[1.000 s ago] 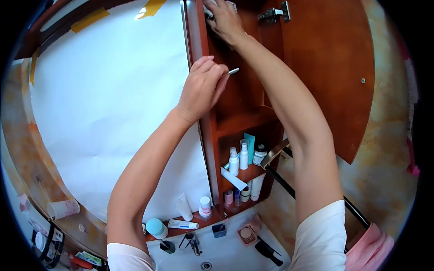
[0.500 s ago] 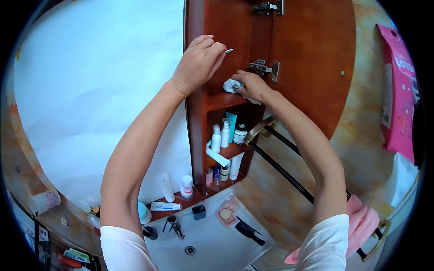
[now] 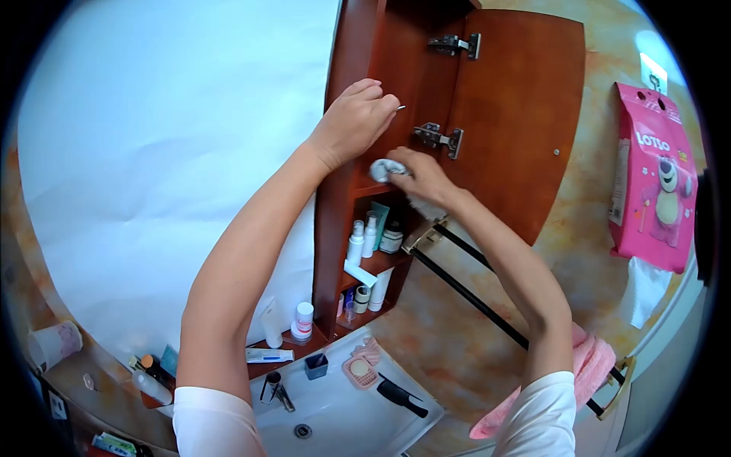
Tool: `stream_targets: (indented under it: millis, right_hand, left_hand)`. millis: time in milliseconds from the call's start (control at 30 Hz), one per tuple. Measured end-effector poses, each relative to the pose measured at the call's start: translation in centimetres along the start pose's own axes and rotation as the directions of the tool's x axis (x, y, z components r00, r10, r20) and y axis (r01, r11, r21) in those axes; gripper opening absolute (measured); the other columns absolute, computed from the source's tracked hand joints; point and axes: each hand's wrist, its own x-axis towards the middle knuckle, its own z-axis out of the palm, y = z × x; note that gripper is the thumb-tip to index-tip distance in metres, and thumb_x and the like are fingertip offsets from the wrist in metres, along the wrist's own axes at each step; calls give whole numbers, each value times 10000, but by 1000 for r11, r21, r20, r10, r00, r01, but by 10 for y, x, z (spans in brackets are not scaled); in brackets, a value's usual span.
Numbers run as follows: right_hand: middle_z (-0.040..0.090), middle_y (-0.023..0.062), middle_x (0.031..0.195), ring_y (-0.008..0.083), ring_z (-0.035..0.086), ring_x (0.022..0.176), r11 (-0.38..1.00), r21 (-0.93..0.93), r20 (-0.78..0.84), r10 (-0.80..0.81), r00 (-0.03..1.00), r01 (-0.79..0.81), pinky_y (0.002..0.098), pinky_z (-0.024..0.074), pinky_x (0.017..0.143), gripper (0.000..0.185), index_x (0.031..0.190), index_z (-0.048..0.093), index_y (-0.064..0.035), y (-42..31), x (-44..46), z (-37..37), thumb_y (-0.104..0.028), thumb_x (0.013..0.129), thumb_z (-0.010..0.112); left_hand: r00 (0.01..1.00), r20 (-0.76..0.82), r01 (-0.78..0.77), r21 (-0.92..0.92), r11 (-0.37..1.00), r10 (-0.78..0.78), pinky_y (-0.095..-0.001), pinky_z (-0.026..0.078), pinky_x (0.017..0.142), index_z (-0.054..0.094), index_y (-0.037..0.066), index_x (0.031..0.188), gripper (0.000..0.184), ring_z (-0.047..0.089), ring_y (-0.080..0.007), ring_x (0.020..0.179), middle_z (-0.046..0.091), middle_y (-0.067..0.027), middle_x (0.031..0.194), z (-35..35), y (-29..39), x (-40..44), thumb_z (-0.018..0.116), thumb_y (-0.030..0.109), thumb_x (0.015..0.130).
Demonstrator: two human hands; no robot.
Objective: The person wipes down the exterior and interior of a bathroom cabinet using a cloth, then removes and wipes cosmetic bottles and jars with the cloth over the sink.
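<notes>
My left hand (image 3: 358,124) is closed in front of the upper compartment of the brown wooden cabinet (image 3: 329,247). The tip of a slim silvery object (image 3: 401,107) pokes out of its fist; the rest is hidden by the fingers. Lower and to the right, my right hand (image 3: 423,181) grips a crumpled white cloth (image 3: 384,170) at the front of the shelf under that compartment. Part of the cloth hangs beneath the hand, slightly blurred. The cabinet door (image 3: 512,114) stands open on metal hinges (image 3: 439,137) to the right of both hands.
Several bottles (image 3: 355,242) and tubes fill the lower shelves. Below is a white sink (image 3: 343,415) with a faucet (image 3: 283,394), soap dish (image 3: 359,372) and black comb (image 3: 402,397). A towel rack (image 3: 472,301) with a pink towel (image 3: 590,365) and a pink tissue pack (image 3: 655,183) are right.
The view has shifted, showing more of the pink pack. My right hand has moved the cloth toward the shelf's front left. My left hand keeps its closed grip.
</notes>
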Motion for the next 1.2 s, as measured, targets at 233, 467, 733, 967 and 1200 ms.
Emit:
stream_targets:
  millis: [233,467,733,967,1200]
  right_hand:
    - [553,170,1107,382,521,1018,987,16,-251,-152,956,161,425,427,890,410,1110,558,-45,-58,-27,25,-10,709,635]
    - [545,172,1099,398,521,996,989,-133,-344,-111,932,69,435,436,852,450,1091,554,-57,2,-45,24,88,669,612]
    - [546,175,1079,411,525,995,969,-128,-509,121,852,-213,456,446,834,414,1066,545,-55,0,-50,37,112,690,597]
    - [538,123,1075,349,527,1029,838,-514,12,-208,978,184,421,469,872,326,1062,599,-70,-27,-8,-16,-1,743,588]
    - [584,28,1036,226,534,1022,359,-879,316,-54,947,314,342,482,794,164,899,704,-148,46,33,-21,-206,846,560]
  left_hand:
    - [1000,-27,-8,-12,1000,7,-430,441,981,557,47,949,130,588,-336,924,593,-126,849,2,0,-1,630,52,841]
    - [998,-56,-27,10,1000,27,-418,445,980,545,46,950,137,584,-331,893,571,-126,811,8,-3,-5,626,51,839]
    - [1000,-20,23,-17,1000,-23,-410,441,988,561,45,933,101,590,-322,926,578,-125,833,5,-1,-4,612,59,847]
    - [998,-67,8,-56,998,-12,-410,437,994,548,40,926,111,582,-322,888,573,-128,834,5,-2,-7,612,63,837]
    - [995,-103,-25,-88,996,16,-392,447,957,532,40,891,106,579,-312,859,561,-123,795,9,-7,-6,610,70,826]
